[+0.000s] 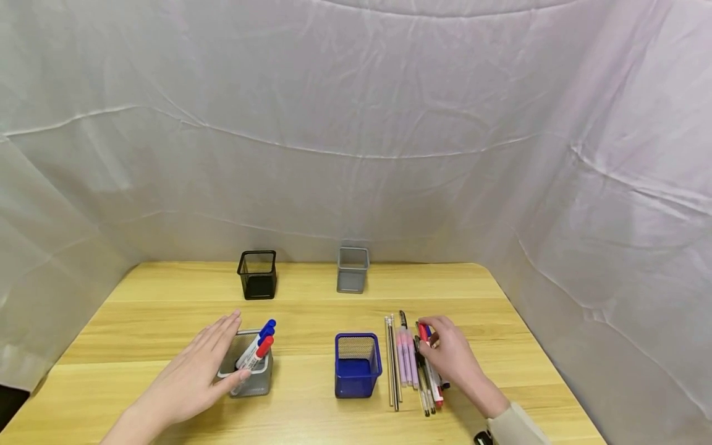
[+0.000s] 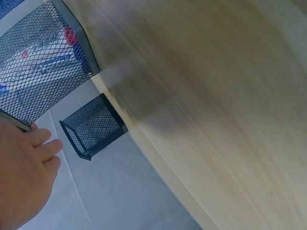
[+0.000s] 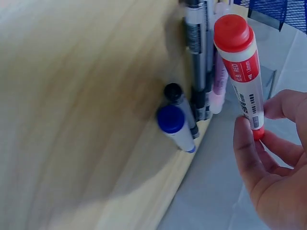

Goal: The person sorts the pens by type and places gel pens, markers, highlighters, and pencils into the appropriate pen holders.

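My left hand [image 1: 186,377] rests against the near grey mesh pen holder [image 1: 259,384], fingers straight along its left side and thumb by its front rim. Inside that holder lean a red-capped marker [image 1: 261,352] and blue-capped markers [image 1: 265,329]. On the right, my right hand [image 1: 453,353] pinches a red marker [image 3: 248,81] between thumb and fingers, its end tilted up off the table in the right wrist view. Beside it lie a blue marker [image 3: 172,122], a black marker [image 3: 180,98], black pens [image 1: 424,383] and pink-purple pens [image 1: 408,358].
A blue mesh holder [image 1: 356,386] stands between the hands, with pencils [image 1: 392,364] lying right of it. Farther back stand a black mesh holder [image 1: 259,285] and a second grey holder [image 1: 351,281]. Grey cloth [image 1: 334,154] hangs around the table [image 1: 300,420].
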The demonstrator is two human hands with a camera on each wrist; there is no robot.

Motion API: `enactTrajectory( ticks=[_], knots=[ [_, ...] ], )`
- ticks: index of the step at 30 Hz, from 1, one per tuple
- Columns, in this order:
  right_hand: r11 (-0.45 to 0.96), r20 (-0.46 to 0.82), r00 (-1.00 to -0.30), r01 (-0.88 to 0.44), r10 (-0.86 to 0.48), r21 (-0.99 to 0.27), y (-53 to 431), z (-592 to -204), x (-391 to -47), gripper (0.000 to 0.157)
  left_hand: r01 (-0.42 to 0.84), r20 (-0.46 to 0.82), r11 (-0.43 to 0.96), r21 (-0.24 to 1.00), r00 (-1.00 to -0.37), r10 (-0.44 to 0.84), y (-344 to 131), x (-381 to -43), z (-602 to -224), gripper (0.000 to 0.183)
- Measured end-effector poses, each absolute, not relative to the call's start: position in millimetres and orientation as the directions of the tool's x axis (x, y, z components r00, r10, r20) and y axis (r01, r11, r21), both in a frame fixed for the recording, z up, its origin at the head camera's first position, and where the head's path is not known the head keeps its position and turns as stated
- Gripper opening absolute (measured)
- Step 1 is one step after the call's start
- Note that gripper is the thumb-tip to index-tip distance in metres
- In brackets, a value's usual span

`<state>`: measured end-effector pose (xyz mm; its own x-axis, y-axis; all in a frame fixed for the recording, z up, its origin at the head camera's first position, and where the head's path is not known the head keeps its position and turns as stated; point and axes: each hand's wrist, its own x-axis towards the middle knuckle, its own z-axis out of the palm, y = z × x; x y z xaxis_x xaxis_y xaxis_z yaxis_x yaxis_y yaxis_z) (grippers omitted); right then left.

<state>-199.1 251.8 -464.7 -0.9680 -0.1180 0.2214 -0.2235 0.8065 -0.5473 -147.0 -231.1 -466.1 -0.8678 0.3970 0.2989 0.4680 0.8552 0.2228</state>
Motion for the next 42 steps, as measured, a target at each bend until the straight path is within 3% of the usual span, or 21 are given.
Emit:
enactTrajectory(
  ticks=[16, 27, 42],
  knots=[
    [0.755, 0.393, -0.911, -0.345, -0.126, -0.557, 233.5, -444.9, -192.0, 0.049, 0.471, 0.296, 0.854, 0.222, -0.867, 0.401, -229.8, -147.1, -464.7, 0.095],
    [0.716, 0.455, -0.878, -0.413, -0.15, -0.562, 224.7, -432.6, -185.7, 0.056, 0.467, 0.286, 0.854, 0.232, -0.871, 0.398, -229.7, -145.5, -463.1, 0.095],
    [0.575, 0.668, -0.714, -0.644, -0.212, -0.506, 214.3, -418.8, -182.4, 0.056, 0.468, 0.296, 0.854, 0.227, -0.869, 0.397, -230.3, -146.9, -465.0, 0.095]
  ],
)
